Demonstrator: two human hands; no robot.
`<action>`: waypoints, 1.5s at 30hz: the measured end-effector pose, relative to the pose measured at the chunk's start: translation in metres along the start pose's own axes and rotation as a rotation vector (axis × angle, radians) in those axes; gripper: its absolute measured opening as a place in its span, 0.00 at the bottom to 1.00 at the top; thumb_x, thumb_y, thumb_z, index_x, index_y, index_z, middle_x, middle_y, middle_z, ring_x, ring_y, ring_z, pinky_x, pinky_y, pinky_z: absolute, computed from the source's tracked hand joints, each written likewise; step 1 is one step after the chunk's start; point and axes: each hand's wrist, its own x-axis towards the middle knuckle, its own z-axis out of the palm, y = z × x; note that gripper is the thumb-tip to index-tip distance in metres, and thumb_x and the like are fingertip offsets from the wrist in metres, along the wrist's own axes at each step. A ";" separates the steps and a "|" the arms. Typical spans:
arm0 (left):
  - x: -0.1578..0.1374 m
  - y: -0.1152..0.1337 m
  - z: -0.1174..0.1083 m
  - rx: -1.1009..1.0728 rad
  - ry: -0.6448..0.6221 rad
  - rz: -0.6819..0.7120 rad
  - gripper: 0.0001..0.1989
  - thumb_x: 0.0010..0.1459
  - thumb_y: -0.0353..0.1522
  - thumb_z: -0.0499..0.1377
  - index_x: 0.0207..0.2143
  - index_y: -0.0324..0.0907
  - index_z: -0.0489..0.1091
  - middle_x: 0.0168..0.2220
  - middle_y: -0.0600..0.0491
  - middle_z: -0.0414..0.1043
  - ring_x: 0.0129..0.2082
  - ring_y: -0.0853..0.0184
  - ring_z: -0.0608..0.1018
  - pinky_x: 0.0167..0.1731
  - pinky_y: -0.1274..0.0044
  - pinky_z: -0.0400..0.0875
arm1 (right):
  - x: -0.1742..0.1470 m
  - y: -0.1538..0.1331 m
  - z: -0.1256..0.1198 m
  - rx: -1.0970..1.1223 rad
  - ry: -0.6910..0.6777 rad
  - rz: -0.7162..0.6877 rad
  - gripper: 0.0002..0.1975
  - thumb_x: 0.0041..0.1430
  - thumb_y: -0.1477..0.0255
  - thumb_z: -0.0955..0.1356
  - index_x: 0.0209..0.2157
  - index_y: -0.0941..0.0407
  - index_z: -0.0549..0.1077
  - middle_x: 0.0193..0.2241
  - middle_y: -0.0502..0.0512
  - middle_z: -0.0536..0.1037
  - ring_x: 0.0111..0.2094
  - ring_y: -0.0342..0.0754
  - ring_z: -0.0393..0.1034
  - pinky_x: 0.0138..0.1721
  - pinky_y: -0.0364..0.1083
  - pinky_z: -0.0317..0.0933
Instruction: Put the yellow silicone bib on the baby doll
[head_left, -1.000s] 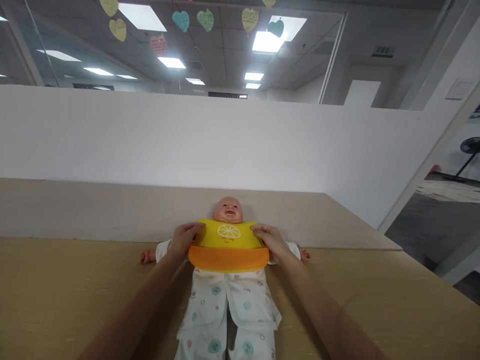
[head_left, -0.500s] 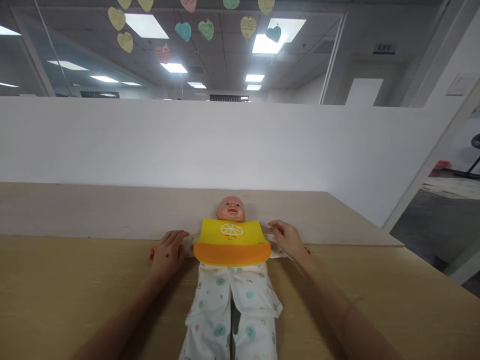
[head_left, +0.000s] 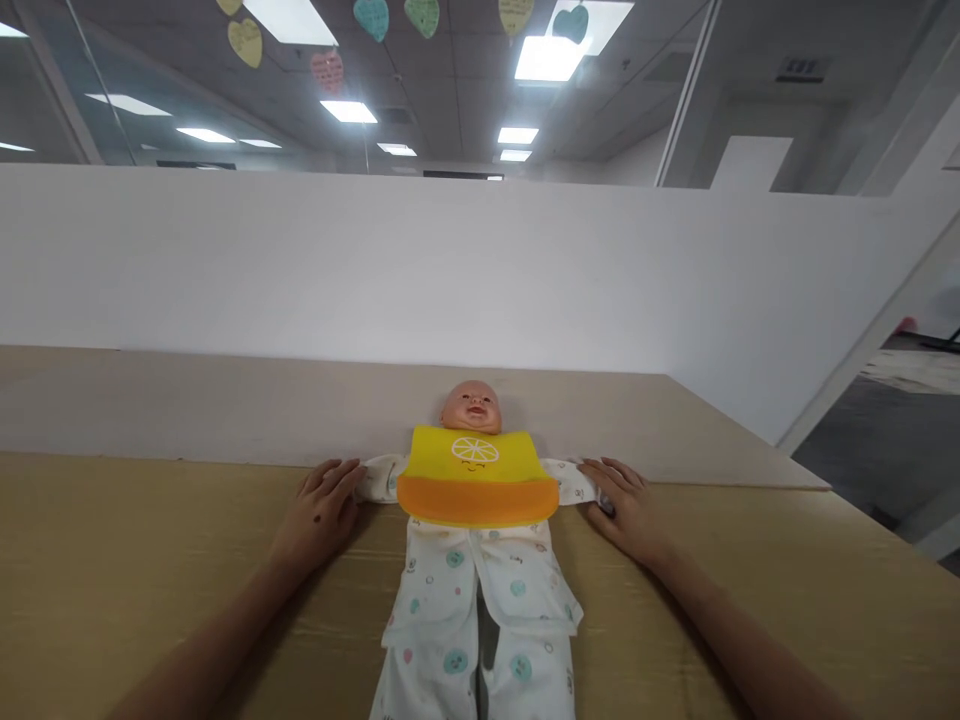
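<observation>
The left hand (head_left: pixel 319 510) lies flat and open on the table (head_left: pixel 150 560), fingertips at the end of the doll's (head_left: pixel 472 530) outstretched sleeve. The doll lies on its back mid-table, head toward the white wall (head_left: pixel 300 260), a yellow-and-orange bib (head_left: pixel 476 475) on its chest. The right hand (head_left: pixel 622 505) rests open over the doll's other sleeve end.

Both bare forearms reach forward and angle slightly inward. The left hand (head_left: pixel 319 510) lies palm down, fingers loosely spread and pointing forward. The right hand (head_left: pixel 624 503) likewise lies flat, palm down, fingers extended, gripping nothing.
</observation>
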 end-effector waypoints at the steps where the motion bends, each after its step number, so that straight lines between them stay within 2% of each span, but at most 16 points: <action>1: -0.001 -0.001 0.002 0.007 -0.004 -0.003 0.17 0.55 0.25 0.50 0.48 0.36 0.67 0.46 0.45 0.72 0.48 0.56 0.69 0.46 0.64 0.70 | 0.001 0.001 0.002 -0.010 0.012 -0.002 0.23 0.53 0.69 0.63 0.51 0.57 0.66 0.52 0.57 0.70 0.55 0.55 0.58 0.53 0.56 0.58; 7: -0.005 -0.004 0.006 0.048 -0.041 -0.054 0.17 0.57 0.26 0.50 0.49 0.39 0.67 0.49 0.45 0.70 0.50 0.55 0.68 0.47 0.62 0.68 | 0.003 -0.004 0.004 -0.035 0.093 -0.023 0.23 0.52 0.70 0.64 0.51 0.59 0.66 0.50 0.61 0.70 0.55 0.57 0.57 0.52 0.58 0.59; 12: -0.001 0.002 0.000 0.076 -0.015 -0.045 0.16 0.56 0.24 0.51 0.48 0.38 0.66 0.48 0.43 0.69 0.50 0.54 0.67 0.47 0.62 0.67 | 0.013 -0.040 -0.017 0.042 0.129 -0.107 0.21 0.55 0.70 0.63 0.52 0.57 0.64 0.49 0.60 0.70 0.52 0.54 0.61 0.51 0.55 0.61; 15: 0.007 0.022 -0.013 0.036 0.040 -0.029 0.16 0.56 0.24 0.52 0.48 0.38 0.65 0.45 0.42 0.69 0.47 0.56 0.68 0.46 0.62 0.67 | 0.016 -0.063 -0.023 0.088 0.142 -0.142 0.19 0.58 0.72 0.61 0.52 0.57 0.64 0.48 0.60 0.70 0.51 0.52 0.62 0.50 0.53 0.61; 19: 0.018 0.060 -0.033 -0.135 0.044 0.047 0.18 0.57 0.25 0.53 0.51 0.38 0.61 0.37 0.46 0.71 0.35 0.62 0.70 0.37 0.69 0.68 | 0.015 -0.074 -0.021 0.116 0.134 -0.170 0.20 0.60 0.74 0.60 0.55 0.54 0.63 0.49 0.59 0.69 0.50 0.51 0.63 0.50 0.53 0.62; 21: 0.021 0.074 -0.038 -0.239 0.052 0.080 0.21 0.56 0.23 0.55 0.53 0.39 0.60 0.37 0.47 0.72 0.35 0.64 0.69 0.36 0.71 0.68 | 0.014 -0.074 -0.018 0.101 0.163 -0.131 0.21 0.60 0.74 0.60 0.55 0.52 0.64 0.50 0.59 0.68 0.51 0.53 0.62 0.50 0.54 0.62; 24: 0.021 0.082 -0.038 -0.334 0.067 0.093 0.25 0.56 0.21 0.55 0.56 0.41 0.57 0.39 0.48 0.72 0.37 0.65 0.70 0.39 0.72 0.67 | 0.013 -0.072 -0.015 0.100 0.186 -0.061 0.21 0.60 0.73 0.60 0.55 0.50 0.64 0.50 0.60 0.67 0.50 0.53 0.63 0.49 0.54 0.62; 30: 0.019 0.080 -0.036 -0.333 0.013 0.079 0.30 0.55 0.20 0.54 0.60 0.40 0.53 0.43 0.46 0.71 0.41 0.63 0.70 0.42 0.70 0.67 | 0.013 -0.075 -0.013 0.095 0.153 0.008 0.21 0.61 0.71 0.60 0.55 0.49 0.63 0.48 0.60 0.67 0.48 0.52 0.64 0.47 0.52 0.63; 37: 0.020 0.079 -0.036 -0.292 -0.005 0.021 0.26 0.56 0.22 0.51 0.58 0.39 0.54 0.43 0.45 0.70 0.42 0.62 0.70 0.43 0.70 0.68 | 0.015 -0.078 -0.016 0.122 0.083 -0.009 0.23 0.61 0.72 0.59 0.58 0.51 0.59 0.48 0.60 0.67 0.49 0.51 0.63 0.49 0.51 0.62; 41: 0.012 0.056 -0.025 -0.183 0.030 -0.074 0.21 0.56 0.24 0.51 0.53 0.40 0.60 0.44 0.45 0.70 0.43 0.60 0.71 0.45 0.67 0.67 | 0.015 -0.065 -0.014 0.068 0.118 0.027 0.25 0.58 0.72 0.60 0.58 0.55 0.57 0.49 0.61 0.68 0.50 0.55 0.62 0.50 0.55 0.59; 45: 0.003 0.023 -0.014 -0.096 0.046 -0.170 0.17 0.57 0.27 0.50 0.50 0.37 0.64 0.45 0.43 0.70 0.46 0.58 0.71 0.47 0.65 0.66 | 0.010 -0.034 -0.008 0.056 0.145 0.052 0.24 0.55 0.70 0.61 0.54 0.56 0.61 0.49 0.61 0.69 0.51 0.56 0.61 0.51 0.56 0.58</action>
